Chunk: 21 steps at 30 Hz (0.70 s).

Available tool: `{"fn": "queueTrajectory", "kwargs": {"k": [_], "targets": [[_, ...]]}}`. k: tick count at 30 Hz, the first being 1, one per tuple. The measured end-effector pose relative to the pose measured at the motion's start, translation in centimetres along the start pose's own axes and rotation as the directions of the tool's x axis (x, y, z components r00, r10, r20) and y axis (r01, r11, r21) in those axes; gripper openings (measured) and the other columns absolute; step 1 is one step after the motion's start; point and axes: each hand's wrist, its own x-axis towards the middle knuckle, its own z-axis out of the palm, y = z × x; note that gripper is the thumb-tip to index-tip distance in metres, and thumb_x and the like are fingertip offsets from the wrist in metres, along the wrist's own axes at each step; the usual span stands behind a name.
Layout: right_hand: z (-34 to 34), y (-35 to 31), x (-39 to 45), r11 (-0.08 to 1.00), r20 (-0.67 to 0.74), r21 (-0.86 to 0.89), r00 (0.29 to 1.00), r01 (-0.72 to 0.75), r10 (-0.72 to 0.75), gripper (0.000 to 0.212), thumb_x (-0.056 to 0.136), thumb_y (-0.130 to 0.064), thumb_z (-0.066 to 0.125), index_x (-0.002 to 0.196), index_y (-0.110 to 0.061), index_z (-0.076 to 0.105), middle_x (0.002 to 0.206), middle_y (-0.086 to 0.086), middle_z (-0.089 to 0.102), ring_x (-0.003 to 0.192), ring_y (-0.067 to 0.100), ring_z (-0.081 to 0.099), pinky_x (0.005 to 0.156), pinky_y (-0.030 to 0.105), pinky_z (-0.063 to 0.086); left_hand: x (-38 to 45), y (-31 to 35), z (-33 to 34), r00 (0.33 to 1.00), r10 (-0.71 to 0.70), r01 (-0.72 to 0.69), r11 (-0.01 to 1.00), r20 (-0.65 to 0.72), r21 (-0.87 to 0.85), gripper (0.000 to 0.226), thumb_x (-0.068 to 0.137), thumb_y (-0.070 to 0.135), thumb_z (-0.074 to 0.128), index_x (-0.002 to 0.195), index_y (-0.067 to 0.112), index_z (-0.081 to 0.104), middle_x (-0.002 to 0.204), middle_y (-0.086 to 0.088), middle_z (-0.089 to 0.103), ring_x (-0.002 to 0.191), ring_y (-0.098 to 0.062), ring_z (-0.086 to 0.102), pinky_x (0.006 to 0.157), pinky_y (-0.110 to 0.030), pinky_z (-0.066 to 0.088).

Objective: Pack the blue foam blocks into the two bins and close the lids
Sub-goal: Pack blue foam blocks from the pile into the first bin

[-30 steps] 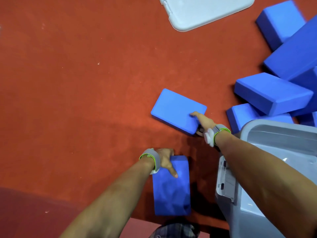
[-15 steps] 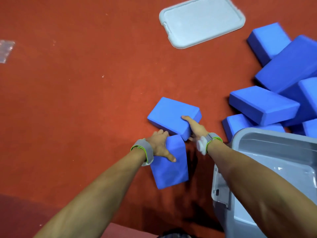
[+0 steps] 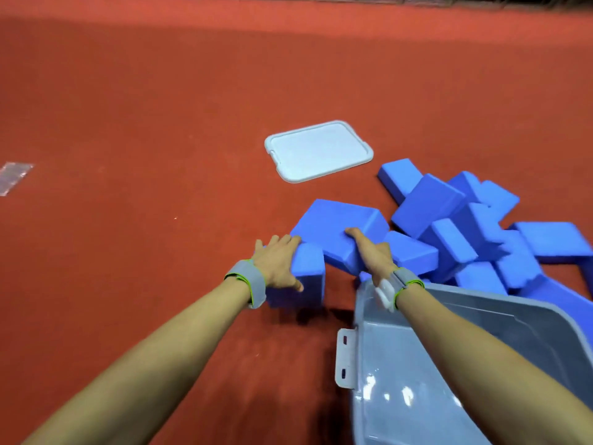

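Fingers of the left hand (image 3: pixel 278 263) curl over the top of one block (image 3: pixel 306 277), thumb down its near face, so that hand grips it. Right hand (image 3: pixel 372 252) pinches the near edge of a second block (image 3: pixel 340 231), thumb on top, the other fingers hidden beneath. Both held blocks sit just left of the bin (image 3: pixel 449 364) and beyond its near-left corner, touching each other. Whether either is lifted clear of the floor is hard to tell.

What matters next, as I judge it, is that the bin's open mouth lies to the right of both hands and nearer the person, with the right hand the closer one. Its block runs long away from the bin, leftward.

Beyond the bin, the pile (image 3: pixel 475 239) of loose blocks lies heaped. A lid (image 3: pixel 317 150) rests flat further off, well apart from the bin. Much of the bin is cut off by the frame and the right forearm; no second bin shows.
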Motion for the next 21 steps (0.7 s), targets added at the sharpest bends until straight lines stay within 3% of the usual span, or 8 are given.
{"fn": "queueTrajectory", "kwargs": {"k": [4, 8, 12, 16, 21], "targets": [[-7.9, -2.6, -3.4, 0.992, -0.129, 0.016, 0.984, 0.124, -0.121, 0.092, 0.059, -0.065, 0.08, 0.127, -0.011, 0.049, 0.119, 0.0, 0.061, 0.107, 0.024, 0.062, 0.097, 0.04, 0.052, 0.4, 5.2, -5.0, 0.987, 0.156, -0.15, 0.981, -0.042, 0.121, 0.103, 0.056, 0.053, 0.087, 0.141, 0.031, 0.033, 0.134, 0.006, 0.043, 0.126, -0.027, 0.037, 0.098, -0.062, 0.034], [-15.7, -2.4, -5.6, 0.981, -0.22, -0.011, 0.957, 0.193, -0.191, 0.087, 0.059, -0.067, 0.082, 0.123, -0.016, 0.053, 0.115, -0.005, 0.064, 0.103, 0.019, 0.064, 0.09, 0.038, 0.053, 0.4, 11.0, -8.4, 0.929, 0.367, -0.337, 0.898, -0.056, 0.283, 0.092, 0.062, 0.037, 0.084, 0.139, 0.032, 0.035, 0.127, 0.004, 0.042, 0.12, -0.026, 0.037, 0.092, -0.061, 0.038], [-21.5, -0.5, -8.5, 0.973, -0.281, -0.018, 0.933, 0.231, -0.227, 0.058, 0.073, -0.055, 0.081, 0.113, -0.021, 0.056, 0.102, -0.013, 0.065, 0.088, 0.006, 0.065, 0.073, 0.03, 0.051, -0.1, 16.5, -10.4, 0.847, 0.529, -0.476, 0.797, -0.049, 0.372, 0.081, 0.068, 0.019, 0.073, 0.14, 0.031, 0.036, 0.126, 0.002, 0.043, 0.12, -0.025, 0.037, 0.089, -0.054, 0.037], [-27.2, 2.2, -10.7, 0.98, -0.347, -0.046, 0.917, 0.195, -0.198, 0.075, 0.062, -0.069, 0.079, 0.118, -0.023, 0.057, 0.107, -0.009, 0.071, 0.091, 0.011, 0.07, 0.08, 0.038, 0.057, -0.3, 22.2, -10.6, 0.75, 0.658, -0.627, 0.683, 0.058, 0.375, 0.09, 0.062, 0.018, 0.081, 0.138, 0.033, 0.037, 0.124, 0.004, 0.043, 0.118, -0.023, 0.035, 0.091, -0.054, 0.036], [-29.4, 4.5, -13.0, 0.979, -0.392, -0.162, 0.903, 0.12, -0.175, 0.068, 0.071, -0.066, 0.075, 0.117, -0.023, 0.049, 0.105, -0.008, 0.062, 0.091, 0.014, 0.061, 0.071, 0.036, 0.047, 1.2, 24.1, -6.6, 0.689, 0.686, -0.72, 0.607, 0.236, 0.336, 0.097, 0.056, 0.019, 0.09, 0.137, 0.033, 0.038, 0.127, 0.004, 0.042, 0.123, -0.023, 0.034, 0.095, -0.057, 0.034]]}}
